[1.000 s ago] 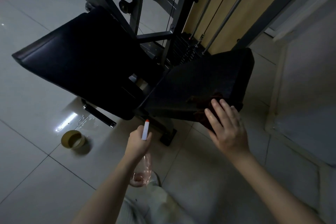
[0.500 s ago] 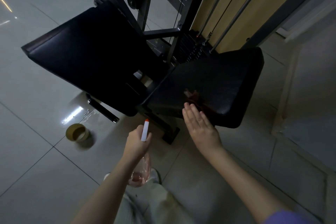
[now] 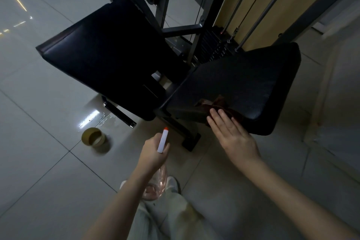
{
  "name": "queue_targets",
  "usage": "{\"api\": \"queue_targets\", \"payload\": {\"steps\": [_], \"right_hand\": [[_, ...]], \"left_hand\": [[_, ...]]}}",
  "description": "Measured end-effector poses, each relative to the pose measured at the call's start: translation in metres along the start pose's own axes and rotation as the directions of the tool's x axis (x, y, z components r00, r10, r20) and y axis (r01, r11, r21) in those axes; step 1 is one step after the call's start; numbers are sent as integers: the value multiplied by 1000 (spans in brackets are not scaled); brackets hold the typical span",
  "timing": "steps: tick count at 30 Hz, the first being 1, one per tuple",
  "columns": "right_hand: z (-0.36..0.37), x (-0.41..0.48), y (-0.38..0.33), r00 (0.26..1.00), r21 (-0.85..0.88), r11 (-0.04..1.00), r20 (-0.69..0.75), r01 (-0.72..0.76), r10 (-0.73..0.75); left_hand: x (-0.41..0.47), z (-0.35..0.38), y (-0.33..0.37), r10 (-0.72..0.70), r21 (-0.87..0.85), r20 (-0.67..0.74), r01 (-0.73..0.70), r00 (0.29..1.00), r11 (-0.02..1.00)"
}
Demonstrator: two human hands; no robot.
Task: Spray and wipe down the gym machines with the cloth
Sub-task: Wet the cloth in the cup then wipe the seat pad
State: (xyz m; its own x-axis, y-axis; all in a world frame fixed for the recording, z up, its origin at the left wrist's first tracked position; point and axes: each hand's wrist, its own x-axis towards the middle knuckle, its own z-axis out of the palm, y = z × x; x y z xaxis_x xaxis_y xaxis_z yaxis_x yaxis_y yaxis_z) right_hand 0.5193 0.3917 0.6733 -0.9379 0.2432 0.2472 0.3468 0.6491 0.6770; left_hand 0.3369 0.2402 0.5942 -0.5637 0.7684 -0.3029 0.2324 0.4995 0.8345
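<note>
Wiping step in hand: right hand (image 3: 233,134), fingers flat and unclenched, presses the dark red cloth (image 3: 216,104) under its fingertips at the near edge of the seat pad (image 3: 243,80); left hand (image 3: 152,152) clasps the spray bottle (image 3: 162,142), nozzle up; next move probably a sweep away from the palm across the pad.

Black seat (image 3: 243,84), red cloth (image 3: 220,103) on it under the right hand (image 3: 231,134) fingertips, tape roll (image 3: 94,138) on floor (image 3: 48,181) left of left hand (image 3: 152,152)

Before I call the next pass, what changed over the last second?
The right hand, fingers straight on the cloth, slid it leftward along the near edge of the seat pad, away from the right corner. Nothing was taken hold of or let go. The left hand holds the spray bottle low, as before.
</note>
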Motion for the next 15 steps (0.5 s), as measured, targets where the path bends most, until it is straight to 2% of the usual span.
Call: {"api": "queue_targets", "payload": {"steps": [3,10,15], "right_hand": [[20,9,-27,999,-118,992,19,47,-45],[53,37,-67,988,-124,981,66,149,-141],[77,45,-95,980,-134,971,66,196,-188]], "left_hand": [[4,4,-3,5,13,8,-5,1000,1000],[23,15,-20,19,69,6,-19,1000,997],[37,22,-35,85,91,19,-86,996,992]]}}
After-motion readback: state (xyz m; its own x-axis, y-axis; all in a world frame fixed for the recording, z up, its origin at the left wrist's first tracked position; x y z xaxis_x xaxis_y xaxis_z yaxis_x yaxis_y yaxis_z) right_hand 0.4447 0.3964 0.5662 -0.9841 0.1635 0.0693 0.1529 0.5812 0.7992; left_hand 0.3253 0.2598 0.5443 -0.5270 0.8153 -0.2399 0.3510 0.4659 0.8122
